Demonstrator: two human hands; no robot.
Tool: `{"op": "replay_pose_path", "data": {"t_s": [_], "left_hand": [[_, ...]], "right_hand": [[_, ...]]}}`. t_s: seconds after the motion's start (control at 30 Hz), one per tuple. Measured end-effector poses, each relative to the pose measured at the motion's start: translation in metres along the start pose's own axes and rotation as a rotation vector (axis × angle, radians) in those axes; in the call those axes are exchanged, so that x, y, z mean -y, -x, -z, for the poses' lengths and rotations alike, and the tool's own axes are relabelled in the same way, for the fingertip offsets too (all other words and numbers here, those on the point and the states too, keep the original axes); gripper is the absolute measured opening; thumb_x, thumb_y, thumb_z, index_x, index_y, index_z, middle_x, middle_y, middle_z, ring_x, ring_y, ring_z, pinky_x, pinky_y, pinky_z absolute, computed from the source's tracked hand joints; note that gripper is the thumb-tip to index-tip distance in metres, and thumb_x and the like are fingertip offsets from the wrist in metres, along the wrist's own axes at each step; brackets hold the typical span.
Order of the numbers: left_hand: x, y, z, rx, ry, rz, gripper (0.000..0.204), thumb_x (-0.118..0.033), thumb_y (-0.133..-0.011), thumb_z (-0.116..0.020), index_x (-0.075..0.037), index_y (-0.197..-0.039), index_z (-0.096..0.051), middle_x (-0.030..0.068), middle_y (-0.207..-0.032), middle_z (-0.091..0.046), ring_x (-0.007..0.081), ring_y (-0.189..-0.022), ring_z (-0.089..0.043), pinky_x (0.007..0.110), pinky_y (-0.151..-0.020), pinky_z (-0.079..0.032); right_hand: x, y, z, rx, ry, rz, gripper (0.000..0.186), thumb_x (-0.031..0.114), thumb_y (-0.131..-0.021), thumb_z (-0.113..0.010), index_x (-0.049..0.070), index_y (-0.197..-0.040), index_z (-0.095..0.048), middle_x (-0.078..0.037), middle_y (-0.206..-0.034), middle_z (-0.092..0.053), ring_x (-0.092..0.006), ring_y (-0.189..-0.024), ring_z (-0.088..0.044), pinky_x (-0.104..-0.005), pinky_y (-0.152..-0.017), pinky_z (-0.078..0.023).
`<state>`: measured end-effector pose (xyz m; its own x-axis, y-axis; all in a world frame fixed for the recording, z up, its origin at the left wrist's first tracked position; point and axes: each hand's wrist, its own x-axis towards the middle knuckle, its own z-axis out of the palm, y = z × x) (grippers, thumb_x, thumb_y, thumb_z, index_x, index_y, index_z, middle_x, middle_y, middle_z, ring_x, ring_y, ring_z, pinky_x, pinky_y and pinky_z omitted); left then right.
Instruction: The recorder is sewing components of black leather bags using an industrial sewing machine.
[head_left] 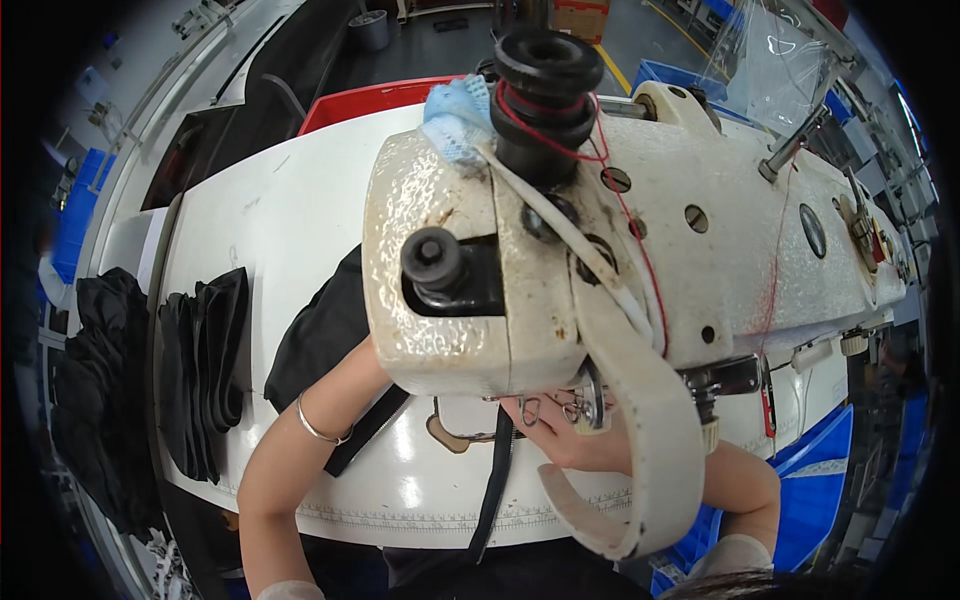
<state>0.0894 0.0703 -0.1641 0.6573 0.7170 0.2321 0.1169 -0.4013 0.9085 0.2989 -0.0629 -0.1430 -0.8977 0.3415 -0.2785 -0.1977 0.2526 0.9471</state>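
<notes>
The white sewing machine head (440,360) blocks much of my hands. My left forearm (335,405), with a silver bangle, reaches under it from the left; that hand's fingers are hidden. It lies beside a black fabric piece (320,335) spread on the white table. My right hand (575,445) is under the machine on the right, partly behind the curved white guard (665,460), its fingertips hidden near the needle area. Close to it a narrow black zipper tape (490,495) hangs toward the table's front edge. Another black zipper strip (365,435) lies by my left forearm.
Folded black fabric pieces (205,370) lie on the table's left side, with a larger black pile (105,400) beyond its edge. A red tray (375,98) stands behind the machine, a blue bin (815,490) at the lower right. Red thread (640,235) runs over the machine.
</notes>
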Motion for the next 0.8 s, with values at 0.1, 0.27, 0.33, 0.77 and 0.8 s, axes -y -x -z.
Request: {"op": "replay_pose_path", "data": {"t_s": [0.1,0.27,0.33,0.77,0.8], "left_hand": [[-0.009,0.004,0.002,0.000,-0.061,-0.026,0.032,0.004,-0.072,-0.064,-0.002,-0.103,-0.063,0.0171,-0.109,-0.059,0.0372,-0.097,-0.053,0.039,-0.087,-0.046],[-0.039,0.008,0.010,-0.004,-0.176,-0.089,0.031,0.003,-0.072,-0.064,-0.002,-0.102,-0.063,0.0174,-0.107,-0.059,0.0369,-0.097,-0.053,0.039,-0.087,-0.046],[-0.081,0.044,0.014,-0.015,-0.814,-0.196,0.027,-0.005,-0.073,-0.070,0.000,-0.098,-0.063,0.0138,-0.101,-0.057,0.0314,-0.095,-0.054,0.039,-0.079,-0.049],[-0.153,0.101,0.048,-0.489,-0.555,0.057,0.016,0.010,-0.078,-0.048,0.003,-0.091,-0.055,0.0103,-0.078,-0.052,0.0169,-0.060,-0.048,0.028,-0.056,-0.041],[-0.167,0.090,0.053,-0.366,-0.500,0.086,0.016,0.009,-0.078,-0.046,0.003,-0.089,-0.056,0.0062,-0.074,-0.051,0.0128,-0.061,-0.045,0.025,-0.056,-0.037]], "right_hand": [[0.009,-0.005,0.008,-0.104,-0.559,-0.302,0.035,0.011,-0.081,-0.051,0.000,-0.114,-0.059,-0.007,-0.113,-0.060,-0.0141,-0.096,-0.055,-0.0314,-0.087,-0.046],[-0.006,-0.006,0.018,-0.203,-1.077,-0.659,0.042,0.018,-0.076,-0.054,-0.003,-0.112,-0.059,-0.016,-0.115,-0.061,-0.0245,-0.107,-0.059,-0.0427,-0.096,-0.044],[-0.001,0.000,0.035,-0.241,-1.191,-0.500,0.042,0.017,-0.077,-0.054,-0.008,-0.110,-0.058,-0.021,-0.116,-0.060,-0.0303,-0.110,-0.057,-0.0445,-0.097,-0.043],[-0.016,-0.072,0.037,-0.649,-1.607,-1.074,0.038,0.006,-0.078,-0.064,-0.008,-0.111,-0.054,-0.021,-0.107,-0.056,-0.0340,-0.101,-0.056,-0.0393,-0.085,-0.048],[-0.027,-0.086,0.029,-0.622,-1.649,-1.255,0.039,0.007,-0.077,-0.066,-0.008,-0.110,-0.054,-0.021,-0.103,-0.057,-0.0341,-0.096,-0.058,-0.0390,-0.083,-0.049]]}}
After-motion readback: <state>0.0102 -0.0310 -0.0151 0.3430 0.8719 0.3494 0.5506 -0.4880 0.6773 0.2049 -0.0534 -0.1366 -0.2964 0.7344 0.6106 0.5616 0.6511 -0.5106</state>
